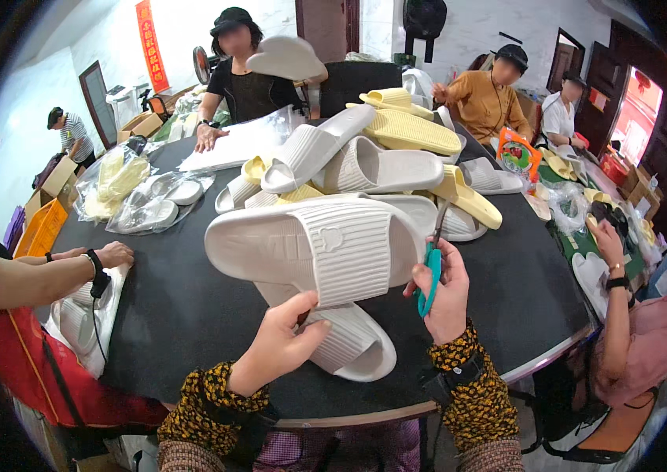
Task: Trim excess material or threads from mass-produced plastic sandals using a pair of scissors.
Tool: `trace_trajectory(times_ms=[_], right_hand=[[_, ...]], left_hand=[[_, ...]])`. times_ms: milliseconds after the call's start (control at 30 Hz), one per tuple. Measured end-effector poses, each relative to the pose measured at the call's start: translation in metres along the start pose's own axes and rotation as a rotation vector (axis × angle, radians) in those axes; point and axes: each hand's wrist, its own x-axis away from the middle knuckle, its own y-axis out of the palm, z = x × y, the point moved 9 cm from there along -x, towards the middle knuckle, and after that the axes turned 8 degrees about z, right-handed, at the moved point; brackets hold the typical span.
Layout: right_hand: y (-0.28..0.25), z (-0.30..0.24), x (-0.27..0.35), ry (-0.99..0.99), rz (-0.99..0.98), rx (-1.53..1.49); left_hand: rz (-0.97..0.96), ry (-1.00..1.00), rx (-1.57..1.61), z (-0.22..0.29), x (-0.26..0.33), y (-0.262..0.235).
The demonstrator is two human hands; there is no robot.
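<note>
My left hand (282, 340) grips a white ribbed slide slipper (314, 245) from below and holds it up sideways over the black table (184, 307). A second white slipper (353, 346) lies on the table just under it. My right hand (447, 295) holds small teal-handled scissors (431, 271), blades pointing up at the slipper's right end. Behind them a heap of white and yellow slippers (381, 153) covers the table's middle.
Bagged slippers (149, 200) lie at the table's left. A person's hand (113, 254) rests on a bag at the left edge; another person (648, 330) sits at the right. Three more people work at the far side, one lifting a white slipper (286, 57). Cardboard boxes stand at far left.
</note>
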Motion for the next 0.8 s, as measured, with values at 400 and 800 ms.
trace_trajectory(times_ms=[400,800], right_hand=[[-0.036,-0.011,-0.019,-0.092,0.181,-0.046],[-0.071,-0.009,-0.037,-0.039,0.12,-0.117]], left_hand=[[-0.481,0.43,-0.94,0.068,0.018,0.032],[-0.782,0.561,-1.246,0.046,0.067,0.037]])
